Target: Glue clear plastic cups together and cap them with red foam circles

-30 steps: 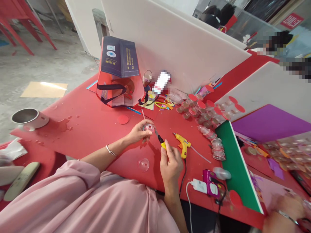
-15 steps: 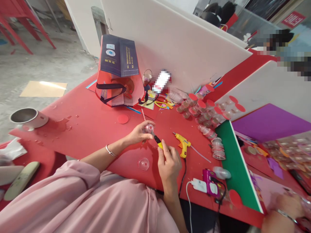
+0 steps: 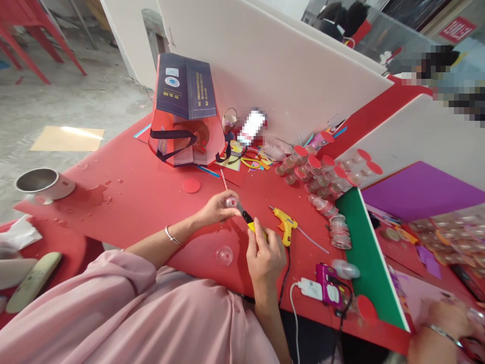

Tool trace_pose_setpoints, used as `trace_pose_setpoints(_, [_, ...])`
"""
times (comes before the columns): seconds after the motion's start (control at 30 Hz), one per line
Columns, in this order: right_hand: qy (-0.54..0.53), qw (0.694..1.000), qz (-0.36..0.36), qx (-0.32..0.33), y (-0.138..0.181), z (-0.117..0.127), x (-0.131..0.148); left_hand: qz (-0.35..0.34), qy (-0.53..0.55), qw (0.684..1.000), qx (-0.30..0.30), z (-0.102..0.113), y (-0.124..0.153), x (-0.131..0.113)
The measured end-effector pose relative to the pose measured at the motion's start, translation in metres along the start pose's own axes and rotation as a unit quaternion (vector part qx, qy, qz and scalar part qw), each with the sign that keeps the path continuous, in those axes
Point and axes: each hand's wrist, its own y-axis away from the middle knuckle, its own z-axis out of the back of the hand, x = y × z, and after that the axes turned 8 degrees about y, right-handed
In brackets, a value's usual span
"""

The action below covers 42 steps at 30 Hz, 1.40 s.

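Above the red table (image 3: 159,202), my left hand (image 3: 216,208) is closed around a small clear plastic cup (image 3: 231,202) with a hole in its end. My right hand (image 3: 266,253) grips the yellow handle of a black-and-yellow utility knife (image 3: 248,219). The knife's blade end reaches the side of the cup near my left thumb; I cannot tell how deep it sits. Another clear plastic cup (image 3: 224,256) rests on the table below my hands. To the right of the knife lies a yellow glue gun (image 3: 286,226) with a glue stick at its back.
A dark paper bag (image 3: 185,91) stands at the back beside a phone (image 3: 252,127). Several clear cups with red discs (image 3: 314,163) crowd the back right. A green divider (image 3: 369,258) bounds the right side. A metal mug (image 3: 45,185) stands left. A co-worker's hand (image 3: 449,318) shows lower right.
My right hand and the knife have shifted slightly right, with the blade end moving along the cup's side. My left hand has barely moved and still holds the cup.
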Motion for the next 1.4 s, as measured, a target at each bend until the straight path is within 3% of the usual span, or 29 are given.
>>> trace_pose_setpoints(0.6, [-0.059,0.998,0.003,0.036,-0.0031,0.0042,-0.0019,0.023,0.017,0.999,0.032,0.0023,-0.0003,-0.0012])
trace_pose_setpoints(0.87, [-0.015,0.999,-0.029,-0.005,-0.0004,-0.0013,-0.0076,0.027,-0.011,0.999,0.017,0.0017,0.0000,-0.0028])
trace_pose_setpoints(1.07, [-0.053,0.998,0.010,0.029,-0.0020,0.0021,-0.0059,0.021,-0.008,1.000,0.019,0.0016,-0.0013,-0.0039])
trace_pose_setpoints(1.4, [-0.058,0.998,0.011,0.036,-0.0028,0.0020,-0.0066,0.030,0.000,0.999,0.019,0.0021,-0.0008,-0.0027])
